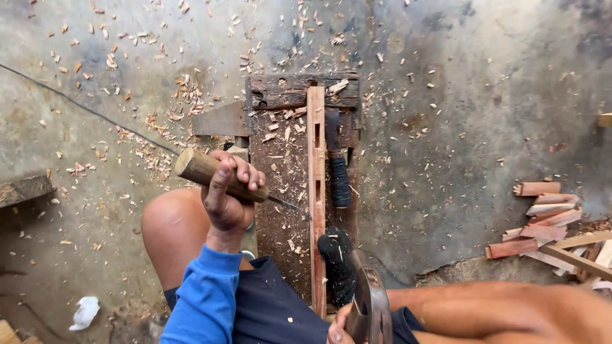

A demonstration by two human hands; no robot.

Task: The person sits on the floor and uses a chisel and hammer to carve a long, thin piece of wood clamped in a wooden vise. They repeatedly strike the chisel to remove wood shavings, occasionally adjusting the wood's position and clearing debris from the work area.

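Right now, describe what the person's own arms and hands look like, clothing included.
The left hand is bare, with no glove; a bright blue long sleeve covers that arm down to the wrist, ending in a plain cuff. The right hand shows only partly at the bottom edge, also ungloved. The right forearm is bare, with no sleeve in view. No rings or watch can be made out.

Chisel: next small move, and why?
Probably set the chisel tip into a slot of the wooden strip on the bench. The left hand holds its handle with the blade angled toward the strip, tip just short of it; the right hand holds a hammer low, not raised.
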